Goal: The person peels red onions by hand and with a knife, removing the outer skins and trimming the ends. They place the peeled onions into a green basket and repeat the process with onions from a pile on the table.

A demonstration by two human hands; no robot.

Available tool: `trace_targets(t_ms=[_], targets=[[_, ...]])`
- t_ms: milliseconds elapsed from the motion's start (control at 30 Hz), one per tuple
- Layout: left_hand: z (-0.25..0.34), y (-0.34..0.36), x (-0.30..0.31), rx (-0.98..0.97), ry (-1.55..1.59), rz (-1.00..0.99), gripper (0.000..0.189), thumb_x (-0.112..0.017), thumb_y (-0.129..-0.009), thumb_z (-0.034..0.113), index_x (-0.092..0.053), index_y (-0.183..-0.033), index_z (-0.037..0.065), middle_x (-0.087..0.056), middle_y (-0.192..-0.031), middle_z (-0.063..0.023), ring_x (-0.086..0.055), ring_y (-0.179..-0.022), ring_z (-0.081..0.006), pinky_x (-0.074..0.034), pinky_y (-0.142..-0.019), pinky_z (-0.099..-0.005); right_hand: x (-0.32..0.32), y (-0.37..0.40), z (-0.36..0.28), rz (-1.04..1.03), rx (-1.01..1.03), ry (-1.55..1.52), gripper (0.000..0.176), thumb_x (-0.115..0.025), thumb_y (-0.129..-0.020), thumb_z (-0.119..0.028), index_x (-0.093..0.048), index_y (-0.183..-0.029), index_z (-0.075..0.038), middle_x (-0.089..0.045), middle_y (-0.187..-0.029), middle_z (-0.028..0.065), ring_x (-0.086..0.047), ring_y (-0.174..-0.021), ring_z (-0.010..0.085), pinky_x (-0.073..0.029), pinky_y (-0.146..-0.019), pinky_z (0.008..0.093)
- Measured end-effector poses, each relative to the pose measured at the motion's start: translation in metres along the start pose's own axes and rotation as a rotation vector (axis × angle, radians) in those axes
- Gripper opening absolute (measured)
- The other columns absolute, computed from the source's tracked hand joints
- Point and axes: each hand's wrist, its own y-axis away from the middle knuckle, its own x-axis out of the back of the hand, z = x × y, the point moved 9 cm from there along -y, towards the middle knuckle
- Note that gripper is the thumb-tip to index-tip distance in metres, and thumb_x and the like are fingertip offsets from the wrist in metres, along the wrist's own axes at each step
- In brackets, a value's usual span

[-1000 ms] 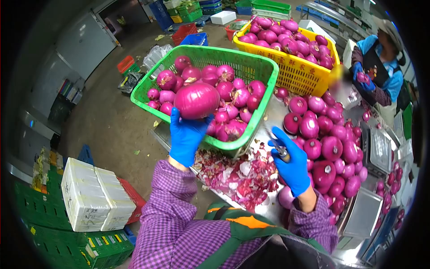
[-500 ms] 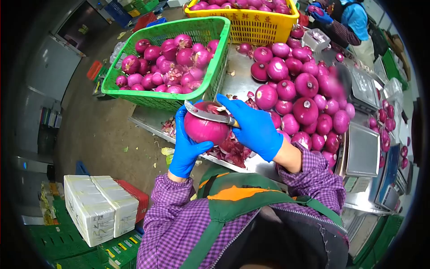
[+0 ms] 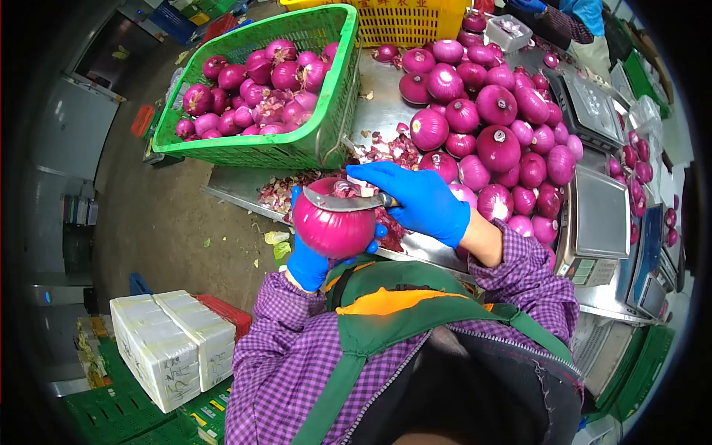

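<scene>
A large red onion (image 3: 334, 228) rests in my left hand (image 3: 307, 261), whose blue-gloved fingers wrap its underside and are partly hidden behind it. My right hand (image 3: 423, 200), also gloved in blue, is closed around the handle of a curved knife (image 3: 343, 202). The blade lies across the upper part of the onion, its tip pointing left. Loose onion skins (image 3: 393, 152) lie on the metal table beyond my hands. To the right of them, a heap of red onions (image 3: 497, 147) covers much of the tabletop.
A green basket (image 3: 245, 154) of onions stands at the table's left, with a yellow crate (image 3: 404, 30) behind it. Scales (image 3: 599, 215) line the right side. White foam boxes (image 3: 156, 356) are at lower left. Another person's blue sleeve (image 3: 582, 15) shows at top right.
The onion has turned in my left hand, and more of its smooth side faces me. My right hand still holds the knife against it. The view has shifted, so the table appears higher.
</scene>
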Motion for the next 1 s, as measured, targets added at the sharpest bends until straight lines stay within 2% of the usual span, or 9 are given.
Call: trace_targets(t_ms=[233,300,433,500,600,700,900,967,1000], targets=[[-0.039,0.022,0.011,0.409,0.631,-0.132,0.067,-0.039,-0.093,0.053,-0.028,-0.142,0.008,-0.049,-0.122,-0.0315,-0.060,-0.096,-0.0473,-0.059,-0.065,-0.0462,-0.044,0.011,0.076,-0.091,-0.363,-0.023,0.069,-0.066,-0.075,-0.004,-0.043,-0.137,-0.022,-0.055,-0.127,0.0086,-0.065,-0.096,0.0244,-0.053,-0.076,0.0331],[-0.024,0.022,-0.006,0.404,0.657,-0.172,0.069,-0.041,-0.093,0.052,-0.026,-0.142,0.005,-0.049,-0.123,-0.0294,-0.057,-0.105,-0.0466,-0.055,-0.080,-0.0509,-0.060,0.017,0.111,0.147,-0.251,-0.712,0.061,-0.063,-0.084,-0.014,-0.039,-0.140,-0.012,-0.060,-0.121,0.0097,-0.061,-0.106,0.0201,-0.050,-0.085,0.0346],[0.014,0.013,0.003,0.098,0.259,0.054,0.071,-0.053,-0.089,0.049,-0.026,-0.143,0.010,-0.043,-0.134,-0.0225,-0.050,-0.117,-0.0424,-0.053,-0.085,-0.0502,-0.035,0.000,0.043,0.124,-0.112,-0.796,0.067,-0.068,-0.084,-0.026,-0.038,-0.140,-0.006,-0.056,-0.126,0.0111,-0.053,-0.116,0.0195,-0.042,-0.098,0.0332],[0.033,0.016,0.036,0.084,-0.599,0.387,0.085,-0.073,-0.080,0.023,-0.021,-0.145,0.010,-0.044,-0.135,-0.0176,-0.052,-0.117,-0.0321,-0.051,-0.091,-0.0426,-0.048,0.002,0.050,0.200,-0.013,-0.803,0.066,-0.067,-0.085,-0.033,-0.039,-0.140,-0.008,-0.062,-0.114,0.0096,-0.061,-0.100,0.0181,-0.049,-0.084,0.0297],[0.048,0.017,0.019,-0.157,-0.901,0.252,0.110,-0.084,-0.064,0.008,-0.013,-0.147,0.009,-0.041,-0.137,-0.0122,-0.049,-0.120,-0.0239,-0.044,-0.099,-0.0377,-0.094,0.015,0.075,0.155,-0.532,-1.545,0.050,-0.058,-0.086,-0.053,-0.058,-0.113,-0.012,-0.057,-0.069,0.0000,-0.051,-0.054,0.0067,-0.042,-0.048,0.0218],[0.046,0.002,0.014,-0.394,-1.007,0.187,0.118,-0.089,-0.057,0.013,-0.014,-0.147,0.009,-0.038,-0.139,-0.0097,-0.045,-0.124,-0.0226,-0.041,-0.102,-0.0390,-0.114,0.016,0.053,0.042,-0.679,-1.953,0.046,-0.056,-0.087,-0.056,-0.060,-0.089,-0.010,-0.055,-0.064,-0.0003,-0.050,-0.053,0.0074,-0.040,-0.047,0.0224],[0.031,-0.004,0.042,-0.346,-0.320,0.283,0.099,-0.084,-0.060,0.013,-0.028,-0.141,0.007,-0.044,-0.133,-0.0108,-0.049,-0.121,-0.0251,-0.044,-0.101,-0.0398,-0.071,0.023,0.077,0.117,-0.757,-1.029,0.042,-0.065,-0.086,-0.039,-0.061,-0.113,-0.007,-0.064,-0.089,0.0030,-0.057,-0.064,0.0110,-0.046,-0.056,0.0254],[0.028,-0.004,0.047,-0.330,-0.299,0.282,0.095,-0.082,-0.063,0.016,-0.029,-0.140,0.006,-0.045,-0.133,-0.0114,-0.049,-0.121,-0.0266,-0.044,-0.101,-0.0405,-0.033,0.013,0.055,0.470,-0.252,-0.897,0.050,-0.074,-0.079,-0.028,-0.060,-0.121,-0.007,-0.062,-0.107,0.0051,-0.059,-0.081,0.0148,-0.049,-0.071,0.0303],[0.026,-0.004,0.049,-0.317,-0.282,0.284,0.090,-0.081,-0.065,0.018,-0.031,-0.139,0.006,-0.045,-0.133,-0.0120,-0.049,-0.121,-0.0281,-0.044,-0.101,-0.0413,-0.029,0.016,0.049,0.327,-0.367,-0.772,0.049,-0.078,-0.074,-0.021,-0.062,-0.118,-0.009,-0.058,-0.117,0.0070,-0.057,-0.098,0.0168,-0.048,-0.084,0.0332]])
